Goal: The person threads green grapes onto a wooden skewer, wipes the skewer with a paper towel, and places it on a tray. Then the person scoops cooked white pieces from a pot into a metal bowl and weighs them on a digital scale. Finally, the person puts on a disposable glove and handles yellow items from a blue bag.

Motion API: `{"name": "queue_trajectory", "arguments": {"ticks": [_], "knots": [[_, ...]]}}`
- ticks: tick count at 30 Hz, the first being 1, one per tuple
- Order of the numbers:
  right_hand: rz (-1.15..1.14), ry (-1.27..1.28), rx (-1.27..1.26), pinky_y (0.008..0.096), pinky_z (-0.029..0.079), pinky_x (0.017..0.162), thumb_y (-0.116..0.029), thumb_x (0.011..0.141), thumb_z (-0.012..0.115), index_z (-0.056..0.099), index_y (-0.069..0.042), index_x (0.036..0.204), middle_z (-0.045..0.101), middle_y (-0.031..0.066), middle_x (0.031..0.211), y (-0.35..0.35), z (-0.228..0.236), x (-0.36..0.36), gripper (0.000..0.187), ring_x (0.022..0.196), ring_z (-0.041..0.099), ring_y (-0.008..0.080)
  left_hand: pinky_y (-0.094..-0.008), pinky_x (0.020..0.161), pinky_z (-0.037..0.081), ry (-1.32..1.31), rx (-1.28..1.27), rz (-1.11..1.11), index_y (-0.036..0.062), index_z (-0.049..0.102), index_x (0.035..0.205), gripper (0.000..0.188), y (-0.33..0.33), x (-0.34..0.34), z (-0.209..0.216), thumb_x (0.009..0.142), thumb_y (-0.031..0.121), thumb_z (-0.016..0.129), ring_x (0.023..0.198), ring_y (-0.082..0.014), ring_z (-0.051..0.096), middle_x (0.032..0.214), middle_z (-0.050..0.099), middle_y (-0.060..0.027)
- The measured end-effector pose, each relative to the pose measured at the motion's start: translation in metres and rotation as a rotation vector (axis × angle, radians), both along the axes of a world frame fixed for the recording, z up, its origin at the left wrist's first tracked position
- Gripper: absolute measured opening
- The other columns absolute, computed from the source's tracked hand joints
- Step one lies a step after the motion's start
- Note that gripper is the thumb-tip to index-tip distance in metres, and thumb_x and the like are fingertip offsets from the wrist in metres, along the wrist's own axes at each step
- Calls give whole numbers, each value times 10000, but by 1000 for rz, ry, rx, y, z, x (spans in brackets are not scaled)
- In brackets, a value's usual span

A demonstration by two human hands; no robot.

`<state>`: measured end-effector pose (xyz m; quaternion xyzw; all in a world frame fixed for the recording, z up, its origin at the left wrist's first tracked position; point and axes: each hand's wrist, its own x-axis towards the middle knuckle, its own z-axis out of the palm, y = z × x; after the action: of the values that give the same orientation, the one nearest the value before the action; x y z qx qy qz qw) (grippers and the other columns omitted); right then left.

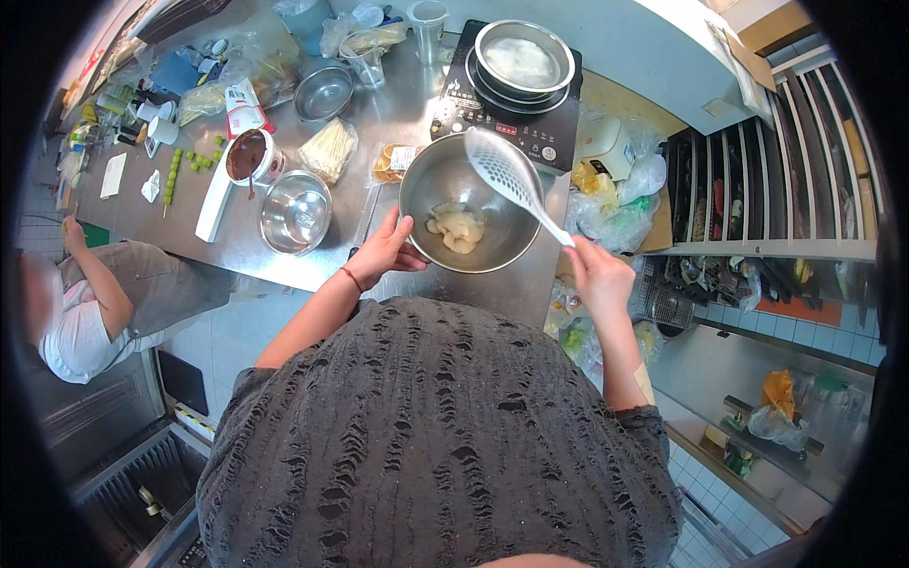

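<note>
A steel mixing bowl [422, 161] stands in front of me, tilted slightly toward me, with pale, soft-looking pieces of food [456, 227] in its bottom. My left hand [383, 254] grips the bowl's near left side, thumb by the rim and fingers against the outer wall. In my right hand [600, 276] is the handle end of a pale slotted spoon [502, 166]. Its perforated head hangs over the bowl's far right part, with nothing visible on it. Behind the bowl, a steel pot [523, 59] with whitish contents sits on a black induction cooker [458, 106].
Left of the bowl are an empty steel bowl [295, 214], a tub of brown paste [250, 157], a packet of skewers [328, 151] and green balls [201, 161]. Plastic bags [615, 204] crowd the right side. A co-worker [104, 303] stands at the counter's left end.
</note>
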<state>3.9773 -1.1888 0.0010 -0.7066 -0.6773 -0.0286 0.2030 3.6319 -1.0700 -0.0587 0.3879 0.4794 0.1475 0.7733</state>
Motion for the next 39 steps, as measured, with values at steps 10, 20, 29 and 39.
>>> {"name": "queue_trajectory", "arguments": {"ticks": [10,20,29,39], "knots": [[-386,1166,-213,211,293,466,-237,938,692,722,-7,1032,511,-64,611,112,-22,81,250,511,411,21,-264,634,520,37,207,139,103,243,1549,550,4,-13,-19,1065,275,440,660,-112,604,804,643,-76],[-110,-580,-5,397,552,597,-273,915,602,658,-116,937,705,112,760,283,-28,119,168,698,708,285,-282,636,574,-30,191,136,153,141,1578,619,4,-3,-19,1053,169,467,698,-141,631,953,611,-90],[-294,-30,-298,466,547,811,-289,902,605,721,-97,977,726,173,956,304,-25,105,237,924,706,346,-300,681,582,-65,139,147,172,100,1590,633,6,-2,-22,1060,175,445,694,-153,634,975,604,-94],[-312,934,-449,312,425,504,-275,898,704,731,-40,981,610,24,648,316,-111,112,250,532,539,122,-310,700,582,-53,124,138,169,68,1591,641,4,-1,-19,1065,195,434,705,-166,653,972,628,-105]]}}
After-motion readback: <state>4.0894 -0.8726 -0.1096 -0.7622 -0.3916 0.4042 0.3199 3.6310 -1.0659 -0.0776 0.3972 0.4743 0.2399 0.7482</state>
